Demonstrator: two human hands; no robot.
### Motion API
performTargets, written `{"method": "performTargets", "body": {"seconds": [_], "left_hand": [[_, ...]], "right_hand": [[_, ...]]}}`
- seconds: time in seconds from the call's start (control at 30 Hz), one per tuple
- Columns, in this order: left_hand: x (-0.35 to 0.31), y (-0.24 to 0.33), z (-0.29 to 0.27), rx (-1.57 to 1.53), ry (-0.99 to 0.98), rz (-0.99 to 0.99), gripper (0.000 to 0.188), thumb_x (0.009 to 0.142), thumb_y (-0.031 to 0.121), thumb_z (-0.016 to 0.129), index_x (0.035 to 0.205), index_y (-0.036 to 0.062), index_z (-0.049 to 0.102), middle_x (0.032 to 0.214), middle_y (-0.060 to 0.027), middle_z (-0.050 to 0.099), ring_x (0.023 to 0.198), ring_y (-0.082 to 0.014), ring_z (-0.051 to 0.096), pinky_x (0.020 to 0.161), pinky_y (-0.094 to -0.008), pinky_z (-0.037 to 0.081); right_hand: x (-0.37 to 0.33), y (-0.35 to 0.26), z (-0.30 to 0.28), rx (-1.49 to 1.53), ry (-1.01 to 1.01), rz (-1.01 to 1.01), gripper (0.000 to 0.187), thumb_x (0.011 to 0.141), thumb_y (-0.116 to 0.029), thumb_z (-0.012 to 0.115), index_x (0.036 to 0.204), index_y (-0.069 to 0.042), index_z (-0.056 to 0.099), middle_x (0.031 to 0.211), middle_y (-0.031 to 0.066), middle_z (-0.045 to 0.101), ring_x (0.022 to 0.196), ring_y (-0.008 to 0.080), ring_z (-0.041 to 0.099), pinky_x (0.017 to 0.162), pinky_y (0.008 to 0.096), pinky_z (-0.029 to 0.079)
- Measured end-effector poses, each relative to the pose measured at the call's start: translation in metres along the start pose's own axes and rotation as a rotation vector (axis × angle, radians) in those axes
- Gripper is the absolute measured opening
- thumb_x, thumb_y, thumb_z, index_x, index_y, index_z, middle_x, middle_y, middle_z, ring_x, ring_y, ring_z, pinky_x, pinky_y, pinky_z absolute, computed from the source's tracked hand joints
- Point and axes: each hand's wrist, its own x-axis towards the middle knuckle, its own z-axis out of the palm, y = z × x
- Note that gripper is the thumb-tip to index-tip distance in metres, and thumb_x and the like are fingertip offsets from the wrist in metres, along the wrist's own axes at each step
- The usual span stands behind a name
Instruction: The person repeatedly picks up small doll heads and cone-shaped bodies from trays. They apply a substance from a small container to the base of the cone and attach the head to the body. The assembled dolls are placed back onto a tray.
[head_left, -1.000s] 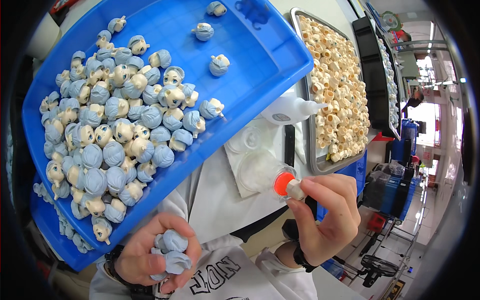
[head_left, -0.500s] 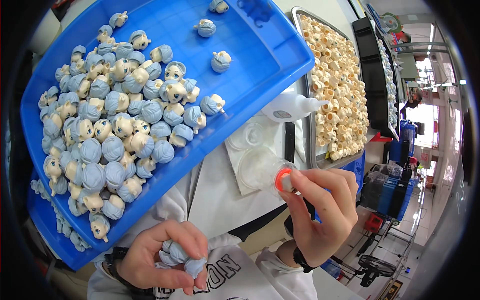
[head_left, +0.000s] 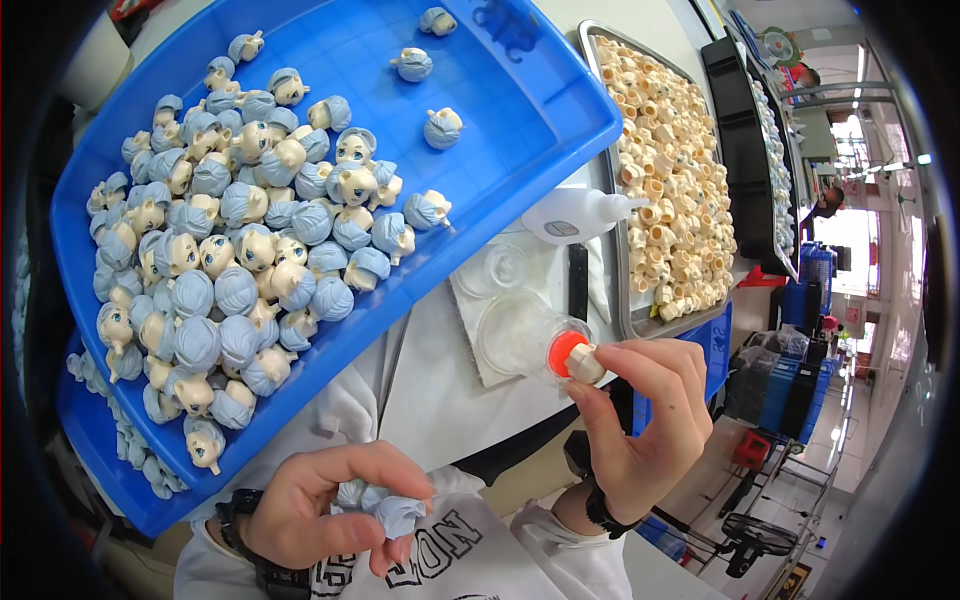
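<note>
Between its thumb and index finger, my right hand (head_left: 655, 415) pinches a small cream doll-head part (head_left: 584, 364). This part is at the rim of a small clear cup with a bright red-orange inside (head_left: 567, 349); whether they touch I cannot tell. Low on the left, in front of my shirt, my left hand (head_left: 335, 505) is curled round light-blue doll hair pieces (head_left: 398, 514), one of which shows at the fingertips. A large blue tray (head_left: 490, 150) holds many doll heads with blue hair (head_left: 196, 342), piled mostly on its left side.
Right of the blue tray lies a white squeeze bottle (head_left: 575, 216) beside clear round dishes (head_left: 515, 330). A metal tray (head_left: 625, 270) full of cream parts (head_left: 675, 180) stands farther right, next to a black tray (head_left: 740, 150). More blue pieces (head_left: 130, 440) sit in a lower bin at left.
My right hand has drawn the cream part slightly down and right, uncovering more of the red-orange cup. My left fingers have opened a little, and the hair piece has shifted at the fingertips.
</note>
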Motion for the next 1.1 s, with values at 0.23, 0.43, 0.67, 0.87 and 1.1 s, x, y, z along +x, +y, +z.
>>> {"method": "performTargets", "body": {"seconds": [0.23, 0.43, 0.67, 0.87, 1.1], "left_hand": [[0.001, 0.0, 0.003, 0.074, 0.059, -0.004, 0.033, 0.081, 0.005, 0.058, 0.109, -0.0082, 0.048, 0.101, -0.0158, 0.051, 0.073, -0.0143, 0.056, 0.058, -0.0222, 0.047], [0.001, 0.004, 0.001, 0.149, 0.035, -0.041, 0.032, 0.08, 0.002, 0.058, 0.11, -0.0073, 0.05, 0.103, -0.0164, 0.051, 0.071, -0.0129, 0.055, 0.057, -0.0215, 0.045], [0.001, 0.0, -0.001, 0.175, 0.047, -0.015, 0.032, 0.079, 0.001, 0.058, 0.109, -0.0069, 0.05, 0.102, -0.0156, 0.051, 0.059, -0.0098, 0.053, 0.055, -0.0205, 0.042], [0.001, 0.002, 0.002, 0.132, 0.091, -0.063, 0.033, 0.08, 0.001, 0.056, 0.111, -0.0074, 0.049, 0.099, -0.0152, 0.052, 0.059, -0.0081, 0.052, 0.053, -0.0191, 0.041], [0.0, 0.002, 0.007, 0.081, 0.153, -0.107, 0.035, 0.08, 0.004, 0.059, 0.111, -0.0057, 0.046, 0.098, -0.0113, 0.054, 0.064, -0.0077, 0.052, 0.056, -0.0188, 0.042]], "right_hand": [[0.0, -0.002, -0.008, 0.0, 0.047, -0.009, 0.037, 0.051, -0.001, 0.074, 0.085, -0.008, 0.064, 0.078, 0.0033, 0.061, 0.071, 0.0195, 0.053, 0.066, 0.0287, 0.038], [0.0, 0.001, -0.004, -0.009, -0.001, -0.019, 0.035, 0.053, -0.001, 0.072, 0.086, -0.008, 0.063, 0.078, 0.0036, 0.061, 0.07, 0.0198, 0.053, 0.065, 0.0285, 0.037], [0.001, -0.001, -0.005, 0.014, 0.02, -0.021, 0.034, 0.053, -0.001, 0.072, 0.086, -0.008, 0.063, 0.077, 0.0036, 0.06, 0.069, 0.0199, 0.054, 0.066, 0.029, 0.036], [0.001, 0.002, -0.002, 0.001, 0.007, -0.04, 0.035, 0.052, 0.0, 0.072, 0.085, -0.006, 0.063, 0.077, 0.0045, 0.061, 0.068, 0.0203, 0.053, 0.063, 0.028, 0.036], [-0.012, 0.012, -0.017, 0.393, 0.148, -0.215, 0.038, 0.052, -0.009, 0.076, 0.086, -0.003, 0.061, 0.081, 0.0094, 0.06, 0.06, 0.0177, 0.052, 0.054, 0.0274, 0.034]]}}
